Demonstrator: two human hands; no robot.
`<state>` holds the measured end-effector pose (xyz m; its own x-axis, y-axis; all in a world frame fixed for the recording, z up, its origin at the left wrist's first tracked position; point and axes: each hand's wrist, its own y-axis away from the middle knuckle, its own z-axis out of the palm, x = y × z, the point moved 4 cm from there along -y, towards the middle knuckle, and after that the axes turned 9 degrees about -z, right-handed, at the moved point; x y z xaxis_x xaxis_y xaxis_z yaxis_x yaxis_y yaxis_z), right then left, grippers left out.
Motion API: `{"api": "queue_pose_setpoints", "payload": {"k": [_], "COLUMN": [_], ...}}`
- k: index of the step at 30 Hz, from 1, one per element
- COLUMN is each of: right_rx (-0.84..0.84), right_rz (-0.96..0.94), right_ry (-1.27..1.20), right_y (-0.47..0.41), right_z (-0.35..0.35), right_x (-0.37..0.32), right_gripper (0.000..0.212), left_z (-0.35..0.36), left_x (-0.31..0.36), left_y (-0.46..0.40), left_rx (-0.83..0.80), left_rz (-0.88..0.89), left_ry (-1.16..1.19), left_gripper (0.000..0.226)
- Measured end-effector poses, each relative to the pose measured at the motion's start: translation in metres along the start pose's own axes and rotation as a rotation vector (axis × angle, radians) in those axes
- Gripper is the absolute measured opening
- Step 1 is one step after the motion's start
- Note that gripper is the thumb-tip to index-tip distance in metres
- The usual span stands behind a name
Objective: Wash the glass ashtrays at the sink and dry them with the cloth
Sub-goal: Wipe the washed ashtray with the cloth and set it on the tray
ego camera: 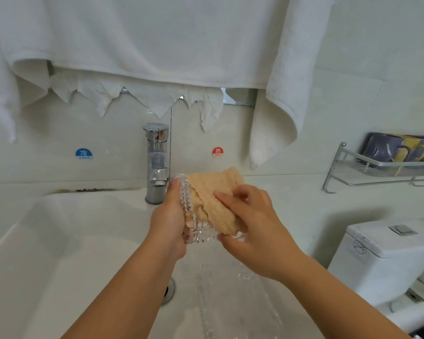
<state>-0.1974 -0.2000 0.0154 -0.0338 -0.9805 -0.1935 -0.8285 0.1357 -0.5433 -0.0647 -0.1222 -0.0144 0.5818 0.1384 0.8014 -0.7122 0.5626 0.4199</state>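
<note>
a white rectangular sink basin (59,241) fills the left and lower part of the view, its drain (170,291) near the middle of the floor, partly hidden by the left forearm. a dark stained seam runs along the back edge of the sink where it meets the pale tiled wall. on that wall a blue cold sticker (83,154) sits to the left of a chrome faucet (157,162), which stands at the back rim of the sink, and a red hot sticker (217,152) sits to its right. white towels (145,40) hang across the top of the wall, with ragged white cloth edges below them.

above the basin, in front of the faucet, the left hand (168,221) grips a cut-glass ashtray (191,216) on edge, fingers curled round its back and a fingertip over the top rim. a peach cloth (216,201) is pushed into the ashtray's open face. the right hand (252,226) pinches the cloth against the glass, fingers on top and thumb under the lower rim. a second clear glass piece (230,302) lies in the basin below the hands; its outline is blurred.

to the right, the counter runs toward a wall-mounted metal shelf (377,172) holding a purple and yellow pack (402,148). a white toilet tank (382,253) stands at the far right.
</note>
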Motion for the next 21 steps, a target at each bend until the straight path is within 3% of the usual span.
{"api": "queue_pose_setpoints", "payload": {"k": [2, 6, 10, 14, 21], "right_rx": [0.038, 0.093, 0.206, 0.202, 0.136], "right_rz": [0.022, 0.262, 0.499, 0.834, 1.094], "right_ry": [-0.005, -0.245, -0.387, -0.694, -0.487], "right_y": [0.000, -0.004, -0.013, -0.006, 0.053], "right_z": [-0.008, -0.031, -0.048, -0.051, -0.017], "right_x": [-0.001, 0.006, 0.025, 0.058, 0.113], "right_gripper": [0.051, 0.008, 0.016, 0.008, 0.008], "left_z": [0.000, -0.002, -0.006, -0.009, -0.010], "left_x": [0.003, -0.001, -0.004, -0.004, -0.006], "left_y": [0.003, 0.005, 0.000, -0.002, -0.003], "left_rx": [0.002, 0.037, 0.078, 0.094, 0.133], "left_rz": [0.019, 0.020, 0.036, 0.052, 0.068], "left_ry": [-0.019, -0.056, -0.131, -0.190, -0.224], "left_gripper": [0.054, 0.054, 0.056, 0.054, 0.055]}}
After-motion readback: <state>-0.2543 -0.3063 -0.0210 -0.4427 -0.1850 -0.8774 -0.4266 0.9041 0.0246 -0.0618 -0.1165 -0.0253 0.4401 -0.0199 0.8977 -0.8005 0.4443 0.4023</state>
